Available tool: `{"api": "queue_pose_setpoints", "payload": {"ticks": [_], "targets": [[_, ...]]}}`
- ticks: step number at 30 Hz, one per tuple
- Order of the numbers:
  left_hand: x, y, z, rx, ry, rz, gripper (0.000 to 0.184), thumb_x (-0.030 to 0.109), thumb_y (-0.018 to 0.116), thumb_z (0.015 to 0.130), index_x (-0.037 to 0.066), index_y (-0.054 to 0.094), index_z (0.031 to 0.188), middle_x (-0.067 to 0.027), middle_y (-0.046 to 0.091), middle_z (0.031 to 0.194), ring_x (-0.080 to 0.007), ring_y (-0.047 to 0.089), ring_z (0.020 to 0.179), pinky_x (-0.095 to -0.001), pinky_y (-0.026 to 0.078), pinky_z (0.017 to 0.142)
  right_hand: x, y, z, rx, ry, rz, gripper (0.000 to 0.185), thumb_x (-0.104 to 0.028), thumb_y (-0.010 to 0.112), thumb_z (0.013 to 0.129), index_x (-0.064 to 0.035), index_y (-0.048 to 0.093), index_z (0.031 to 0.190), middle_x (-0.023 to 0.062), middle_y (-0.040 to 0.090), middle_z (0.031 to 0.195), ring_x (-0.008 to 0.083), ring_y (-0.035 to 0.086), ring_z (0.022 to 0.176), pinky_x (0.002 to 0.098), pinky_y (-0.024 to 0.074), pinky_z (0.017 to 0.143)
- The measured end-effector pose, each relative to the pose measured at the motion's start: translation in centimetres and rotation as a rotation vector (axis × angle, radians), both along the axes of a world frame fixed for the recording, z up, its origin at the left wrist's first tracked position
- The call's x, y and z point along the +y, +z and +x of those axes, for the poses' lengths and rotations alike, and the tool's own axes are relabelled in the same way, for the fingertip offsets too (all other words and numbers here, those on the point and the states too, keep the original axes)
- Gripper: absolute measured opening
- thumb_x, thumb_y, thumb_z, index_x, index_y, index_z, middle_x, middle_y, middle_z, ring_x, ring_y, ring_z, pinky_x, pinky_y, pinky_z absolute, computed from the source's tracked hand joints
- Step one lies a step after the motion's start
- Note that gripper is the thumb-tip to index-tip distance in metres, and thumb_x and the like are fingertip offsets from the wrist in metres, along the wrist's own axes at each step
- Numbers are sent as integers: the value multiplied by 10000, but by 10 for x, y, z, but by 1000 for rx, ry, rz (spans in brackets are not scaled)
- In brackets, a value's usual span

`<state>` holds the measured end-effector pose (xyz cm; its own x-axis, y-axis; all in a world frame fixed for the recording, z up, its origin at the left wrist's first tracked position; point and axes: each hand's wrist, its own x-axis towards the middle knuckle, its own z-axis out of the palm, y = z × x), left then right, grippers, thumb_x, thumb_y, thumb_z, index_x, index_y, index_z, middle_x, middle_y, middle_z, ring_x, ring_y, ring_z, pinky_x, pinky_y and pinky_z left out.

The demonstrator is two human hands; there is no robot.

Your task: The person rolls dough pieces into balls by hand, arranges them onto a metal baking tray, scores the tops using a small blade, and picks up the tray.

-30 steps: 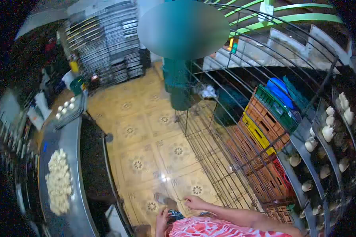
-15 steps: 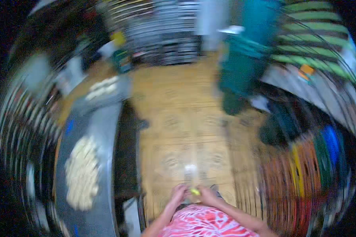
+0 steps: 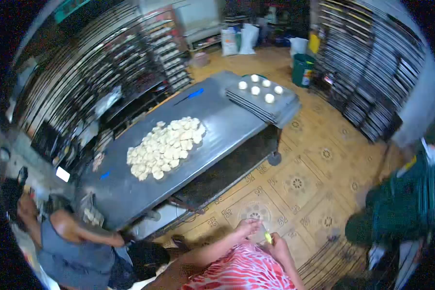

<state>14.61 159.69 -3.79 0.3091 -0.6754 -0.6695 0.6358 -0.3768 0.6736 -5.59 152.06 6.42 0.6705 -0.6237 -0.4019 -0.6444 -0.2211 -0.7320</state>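
Both my hands are in front of my pink and white patterned shirt, above the tiled floor. My right hand [image 3: 279, 245] is closed around a small yellow-green object with a thin end [image 3: 268, 237], whose kind I cannot make out. My left hand [image 3: 248, 228] is close by on the left, its fingers drawn together near the thin end. Whether anything is between those fingers is too small to tell. On the metal table [image 3: 217, 113] ahead lies a wide heap of pale dough pieces [image 3: 166, 147], out of reach of both hands.
Several dough balls sit on stacked trays [image 3: 280, 107] at the table's far end. A person in a grey top [image 3: 77, 246] is at the left near the table. Tray racks [image 3: 367, 63] stand behind, and a dark green shape [image 3: 396, 208] is at the right.
My view has turned left, bringing the table to the middle and the other person into sight. My hands stay close together, the yellow-green object still between them.
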Motion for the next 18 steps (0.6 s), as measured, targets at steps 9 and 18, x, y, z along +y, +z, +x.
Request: {"api": "queue_pose_setpoints", "payload": {"ticks": [9, 18], "targets": [[-85, -43, 71, 29, 317, 67, 302, 326, 720, 970, 90, 649, 1144, -37, 709, 921, -146, 659, 774, -267, 542, 751, -212, -81, -9, -153, 78, -25, 257, -72, 754, 890, 4, 591, 1074, 82, 623, 737, 143, 608, 577, 325, 492, 483], [-235, -139, 132, -296, -612, 329, 662, 562, 654, 941, 82, 548, 1385, -171, 622, 1267, -302, 596, 1124, -398, 466, 990, -414, -82, 65, -45, -31, -21, 304, -106, 774, 856, 1, 619, 1095, 112, 669, 770, 205, 636, 635, 355, 500, 575]]}}
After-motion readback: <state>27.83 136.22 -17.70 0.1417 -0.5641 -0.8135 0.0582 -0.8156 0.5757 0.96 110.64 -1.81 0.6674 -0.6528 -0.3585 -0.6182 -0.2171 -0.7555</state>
